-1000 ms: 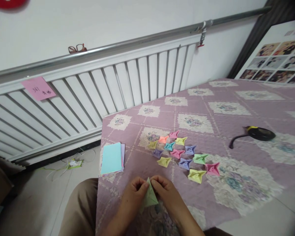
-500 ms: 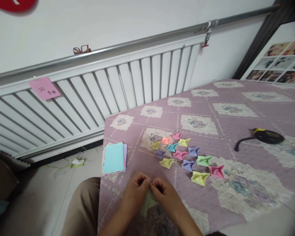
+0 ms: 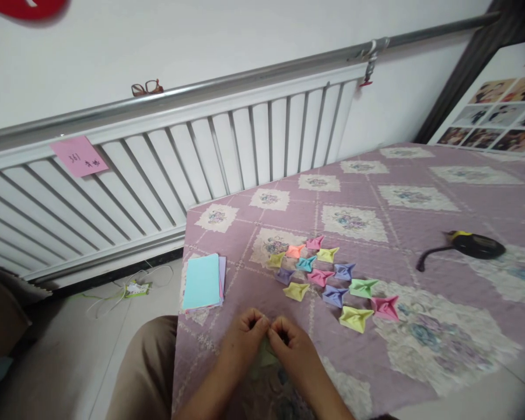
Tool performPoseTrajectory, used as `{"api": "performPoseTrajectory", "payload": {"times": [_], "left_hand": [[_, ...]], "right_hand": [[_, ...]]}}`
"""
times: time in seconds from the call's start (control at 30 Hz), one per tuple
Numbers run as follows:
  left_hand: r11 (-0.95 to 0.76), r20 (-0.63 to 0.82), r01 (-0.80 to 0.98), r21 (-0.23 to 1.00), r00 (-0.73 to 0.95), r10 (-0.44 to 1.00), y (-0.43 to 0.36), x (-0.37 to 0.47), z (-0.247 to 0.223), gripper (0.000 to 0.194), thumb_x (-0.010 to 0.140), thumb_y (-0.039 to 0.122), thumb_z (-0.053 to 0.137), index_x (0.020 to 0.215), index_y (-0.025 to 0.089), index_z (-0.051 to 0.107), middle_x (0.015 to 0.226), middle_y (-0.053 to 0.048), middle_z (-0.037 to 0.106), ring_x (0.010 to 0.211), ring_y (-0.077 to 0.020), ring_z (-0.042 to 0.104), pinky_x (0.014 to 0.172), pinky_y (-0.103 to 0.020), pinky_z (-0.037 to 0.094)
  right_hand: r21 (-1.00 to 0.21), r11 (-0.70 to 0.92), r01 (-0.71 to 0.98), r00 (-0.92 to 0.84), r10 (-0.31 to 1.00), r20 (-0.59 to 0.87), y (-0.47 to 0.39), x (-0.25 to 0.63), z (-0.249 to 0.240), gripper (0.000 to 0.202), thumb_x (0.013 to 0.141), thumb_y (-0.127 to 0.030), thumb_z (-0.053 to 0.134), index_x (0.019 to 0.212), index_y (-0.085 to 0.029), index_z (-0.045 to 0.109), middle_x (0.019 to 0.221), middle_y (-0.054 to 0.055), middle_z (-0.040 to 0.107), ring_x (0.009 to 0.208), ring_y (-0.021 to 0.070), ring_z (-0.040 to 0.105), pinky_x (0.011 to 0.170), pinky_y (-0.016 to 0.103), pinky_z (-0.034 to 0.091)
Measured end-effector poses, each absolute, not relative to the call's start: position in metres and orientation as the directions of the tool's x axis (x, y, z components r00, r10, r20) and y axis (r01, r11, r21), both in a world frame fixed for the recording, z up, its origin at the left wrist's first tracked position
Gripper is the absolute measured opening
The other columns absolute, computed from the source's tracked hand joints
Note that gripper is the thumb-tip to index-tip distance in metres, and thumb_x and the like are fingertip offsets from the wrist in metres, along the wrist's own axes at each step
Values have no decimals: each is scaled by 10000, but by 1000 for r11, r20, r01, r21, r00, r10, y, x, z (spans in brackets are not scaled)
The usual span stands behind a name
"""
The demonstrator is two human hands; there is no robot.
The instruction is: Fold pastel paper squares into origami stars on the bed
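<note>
My left hand (image 3: 245, 338) and my right hand (image 3: 291, 344) meet at the fingertips near the table's front edge. Both pinch a pale green paper (image 3: 266, 356), which is mostly hidden under the fingers. Beyond them lie several small folded paper boats in rows, among them a yellow boat (image 3: 356, 318), a pink boat (image 3: 385, 307) and a green boat (image 3: 363, 287). Left of the boats sits a stack of coloured paper (image 3: 201, 282), light blue on top.
A floral purple tablecloth (image 3: 289, 219) covers the table. On the right lies a black object with a curved handle (image 3: 479, 245). Behind the table stand a white radiator (image 3: 245, 146) and a photo board (image 3: 494, 111). Glasses (image 3: 147, 87) rest on the pipe.
Less of the green paper shows below my hands than before. Both hands remain pinched together in nearly the same place.
</note>
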State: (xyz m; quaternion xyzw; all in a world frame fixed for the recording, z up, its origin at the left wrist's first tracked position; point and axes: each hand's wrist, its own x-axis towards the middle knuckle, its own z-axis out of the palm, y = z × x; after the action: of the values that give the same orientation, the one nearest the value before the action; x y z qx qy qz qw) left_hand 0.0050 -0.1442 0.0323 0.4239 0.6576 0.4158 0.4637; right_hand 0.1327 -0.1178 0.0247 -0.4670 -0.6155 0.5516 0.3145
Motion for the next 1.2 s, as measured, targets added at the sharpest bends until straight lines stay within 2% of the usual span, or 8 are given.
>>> {"api": "performPoseTrajectory", "payload": {"times": [0.1,0.23,0.33,0.63,0.8,0.93,1.07,1.2], "left_hand": [[279,-235,183,943,-232,944,-144,5,34,239,756,398,555,662,178,555,634,39,517,658,-136,468,610,-237,342],[250,-242,38,967,-155,958,-145,6,34,275,743,424,603,792,155,628,714,15,593,664,-140,502,631,-245,363],[294,-291,-4,956,-135,947,-147,4,34,304,692,431,650,786,142,636,684,10,593,615,-134,491,587,-241,348],[350,-321,213,912,-158,934,-152,-2,23,273,728,433,616,692,163,596,605,38,509,561,-118,429,520,-233,290],[335,-323,219,916,-91,942,-157,-3,26,160,718,326,607,689,169,591,604,45,516,573,-115,434,533,-226,282],[383,-356,221,897,-150,922,-160,-11,29,137,722,303,582,670,177,576,552,57,485,525,-106,399,516,-228,249],[343,-312,70,937,-280,908,-158,-19,30,203,681,363,645,654,182,557,525,62,470,499,-101,378,498,-224,253],[210,-295,-249,946,-383,875,-152,-19,33,322,615,427,754,680,173,568,591,47,517,530,-99,425,509,-214,309]], "right_hand": [[-977,-31,213,-354,929,-107,-118,133,25,238,737,-401,493,585,-225,443,571,-54,406,577,128,399,546,253,314],[-985,-65,162,-307,945,-113,-116,134,23,272,740,-441,515,588,-224,455,573,-52,417,578,130,408,543,251,331],[-990,-93,105,-303,945,-121,-114,134,19,276,735,-444,541,590,-220,472,578,-49,430,580,131,420,545,250,350],[-987,-159,17,-376,914,-153,-110,138,22,210,705,-401,627,706,-192,606,669,-21,553,655,141,500,612,249,406],[-979,-203,-20,-311,932,-186,-109,142,22,261,705,-451,625,636,-206,569,558,-53,471,531,111,417,509,230,341],[-963,-254,-91,-245,943,-225,-108,145,22,295,699,-491,629,643,-210,559,537,-56,458,506,107,404,492,229,325],[-968,-248,-48,-305,926,-222,-107,146,20,292,703,-484,616,645,-210,530,558,-47,490,535,112,425,524,235,342],[-979,-159,125,-443,874,-199,-109,144,15,263,745,-446,563,647,-207,516,577,-50,475,551,111,409,533,239,318]]}}
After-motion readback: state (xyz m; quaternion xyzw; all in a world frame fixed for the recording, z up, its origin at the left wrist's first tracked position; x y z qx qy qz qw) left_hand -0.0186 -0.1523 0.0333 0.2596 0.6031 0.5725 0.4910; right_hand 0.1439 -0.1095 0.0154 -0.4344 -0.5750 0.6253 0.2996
